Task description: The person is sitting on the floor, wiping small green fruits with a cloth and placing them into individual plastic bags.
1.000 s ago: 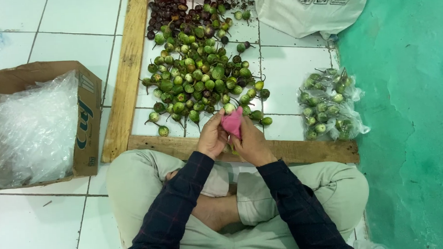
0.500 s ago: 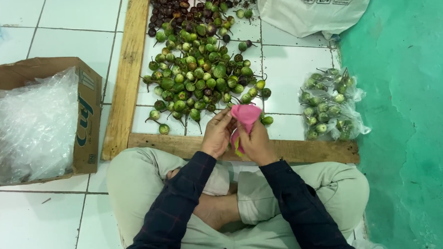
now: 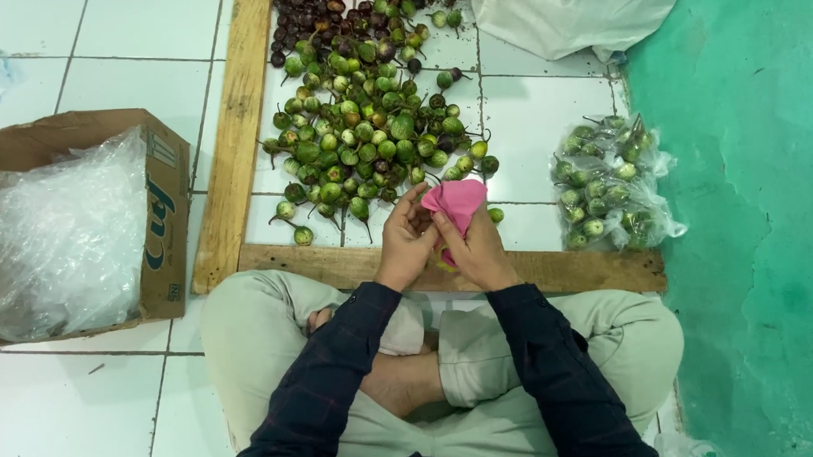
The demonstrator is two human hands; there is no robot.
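I sit cross-legged on a white tiled floor. My left hand point(image 3: 407, 240) and my right hand point(image 3: 477, 249) both pinch a small pink plastic bag point(image 3: 456, 202), held just over a wooden plank point(image 3: 552, 270). The bag's mouth points away from me. Directly beyond it lies a heap of small round green eggplants point(image 3: 358, 136) with stems, and darker purple ones point(image 3: 310, 8) at the far end. One green fruit point(image 3: 495, 215) rests just right of the bag.
A second wooden plank point(image 3: 234, 126) borders the heap on the left. A cardboard box point(image 3: 158, 219) stuffed with clear plastic bags point(image 3: 60, 236) stands at left. Filled clear bags of green eggplants point(image 3: 608, 185) lie at right, beside a green wall point(image 3: 748, 198). A white sack point(image 3: 570, 11) lies beyond.
The pink bag has been turned and spread between my fingers, from a narrow fold to a wider shape. Both hands stayed over the plank.
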